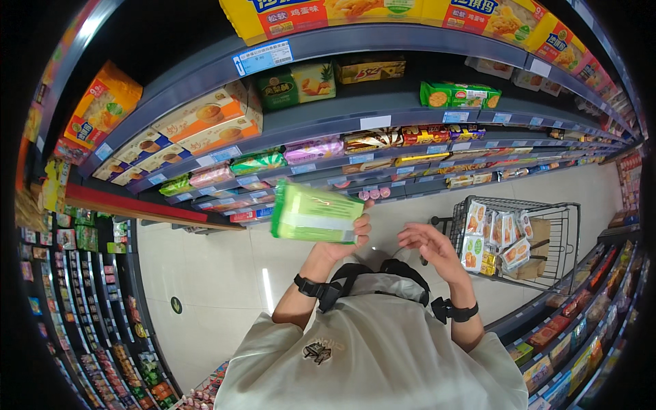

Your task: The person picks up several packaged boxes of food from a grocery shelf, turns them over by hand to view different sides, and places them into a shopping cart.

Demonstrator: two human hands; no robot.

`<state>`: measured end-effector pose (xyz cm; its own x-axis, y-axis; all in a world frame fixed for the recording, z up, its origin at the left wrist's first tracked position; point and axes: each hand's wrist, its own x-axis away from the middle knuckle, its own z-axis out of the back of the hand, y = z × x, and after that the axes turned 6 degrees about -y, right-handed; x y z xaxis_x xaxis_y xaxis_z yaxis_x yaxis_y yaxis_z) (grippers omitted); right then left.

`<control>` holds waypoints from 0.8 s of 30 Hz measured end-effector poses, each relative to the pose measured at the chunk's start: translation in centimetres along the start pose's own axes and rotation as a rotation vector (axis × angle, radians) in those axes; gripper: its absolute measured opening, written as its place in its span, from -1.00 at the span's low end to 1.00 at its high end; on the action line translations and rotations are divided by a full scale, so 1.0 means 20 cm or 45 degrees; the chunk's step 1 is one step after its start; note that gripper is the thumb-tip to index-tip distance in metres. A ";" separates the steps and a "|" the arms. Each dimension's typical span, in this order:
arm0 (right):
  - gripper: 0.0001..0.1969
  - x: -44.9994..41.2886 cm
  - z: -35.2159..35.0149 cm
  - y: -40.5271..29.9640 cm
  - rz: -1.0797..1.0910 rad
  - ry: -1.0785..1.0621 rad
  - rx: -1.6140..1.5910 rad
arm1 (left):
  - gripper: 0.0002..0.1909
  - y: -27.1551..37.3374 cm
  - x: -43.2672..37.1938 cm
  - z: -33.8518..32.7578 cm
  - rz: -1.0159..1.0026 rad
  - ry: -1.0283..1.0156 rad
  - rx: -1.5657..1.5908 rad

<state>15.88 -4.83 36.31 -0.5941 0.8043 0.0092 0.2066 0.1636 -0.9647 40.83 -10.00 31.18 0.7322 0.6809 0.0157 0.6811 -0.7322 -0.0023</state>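
My left hand [337, 250] grips a light green packet [315, 212] with darker green ends. The packet is slightly blurred and tilted, and bears print and a pale band. My fingers wrap around its right end, in front of the lower shelves. My right hand [433, 251] is free, fingers apart and slightly bent, near the left end of a black wire shopping cart [564, 233]. In the cart lie several clear-wrapped snack packs [505, 229], a yellow pack [488, 264] and a brown paper bag [538, 241].
Ahead, a long shelf unit [307, 120] carries boxed and bagged snacks, including a green cracker pack [460, 96] and orange-white boxes [210, 120]. More shelving stands at the left [87, 287] and right [564, 328]. A round floor sticker [176, 305] marks the tiled floor [215, 287].
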 end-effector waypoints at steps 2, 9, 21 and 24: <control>-0.41 -0.02 -0.06 0.00 0.034 0.118 -0.054 | -0.54 0.02 0.00 0.06 -0.116 0.198 -0.224; -0.25 -0.04 -0.10 -0.01 -0.155 0.363 0.223 | -0.54 0.00 0.00 0.08 -0.506 0.853 -1.263; -0.47 -0.11 -0.11 0.09 -0.229 0.592 0.230 | -0.51 0.03 0.10 -0.03 -0.393 0.644 -1.349; -0.50 -0.14 -0.05 0.11 -0.224 0.585 0.103 | -0.52 0.05 0.11 -0.06 -0.507 0.464 -1.386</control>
<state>18.79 -6.12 34.51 -0.2066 0.9401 0.2712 0.0623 0.2893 -0.9552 43.11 -9.37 32.42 0.3090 0.9453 0.1044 0.3647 -0.2192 0.9049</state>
